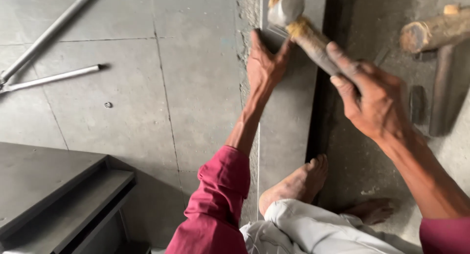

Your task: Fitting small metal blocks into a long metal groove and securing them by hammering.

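hammer (293,16) top centre, blurred | right hand (372,99) fingers wrapped round its handle | left hand (264,65) fingers spread flat on metal strip (286,117)

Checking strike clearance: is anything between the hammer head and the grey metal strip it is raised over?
Nothing visible. The hammer head sits above the metal strip; the left hand presses the strip just beside it, close to the path.

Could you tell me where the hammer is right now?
The hammer is at top centre of the head view, held by the right hand, its head above the left hand.
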